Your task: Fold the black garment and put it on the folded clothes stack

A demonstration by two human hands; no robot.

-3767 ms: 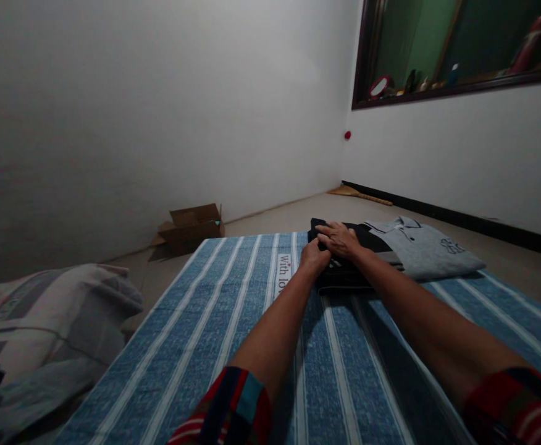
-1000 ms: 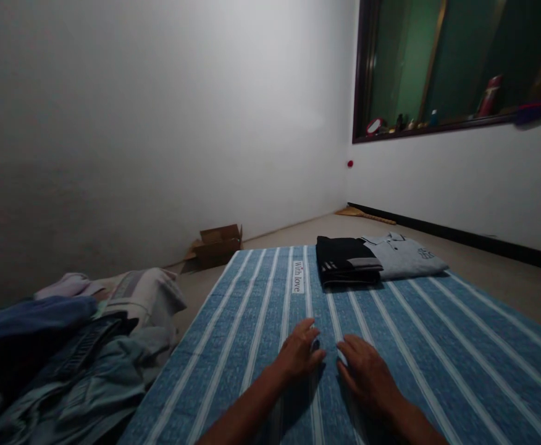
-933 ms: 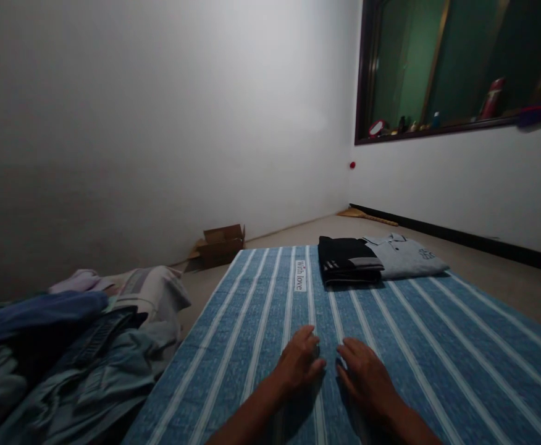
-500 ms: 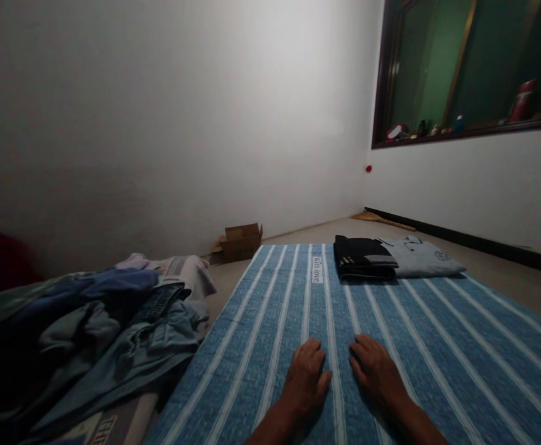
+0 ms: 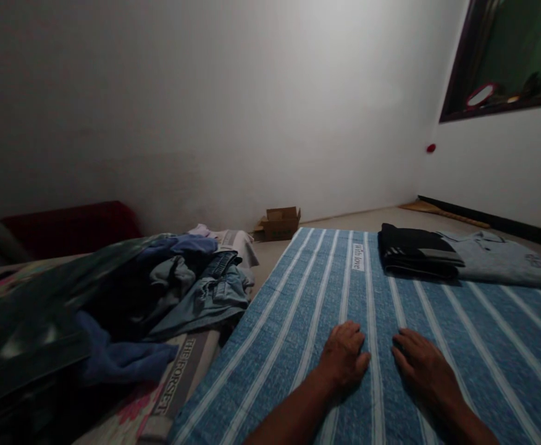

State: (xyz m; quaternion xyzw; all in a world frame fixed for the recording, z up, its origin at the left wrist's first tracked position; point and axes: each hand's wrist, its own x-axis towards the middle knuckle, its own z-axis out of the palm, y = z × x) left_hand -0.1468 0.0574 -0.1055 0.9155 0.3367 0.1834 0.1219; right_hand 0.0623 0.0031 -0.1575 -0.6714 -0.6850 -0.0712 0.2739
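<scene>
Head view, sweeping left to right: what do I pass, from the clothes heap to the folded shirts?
Pile of loose clothes → cardboard box → left hand → right hand → folded grey polo shirt.

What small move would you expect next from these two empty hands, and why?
Probably the left hand reaching left to the heap of unfolded clothes. Both it and the right hand lie flat and empty on the striped cloth, and two folded garments, black and grey, already sit at its far end.
</scene>
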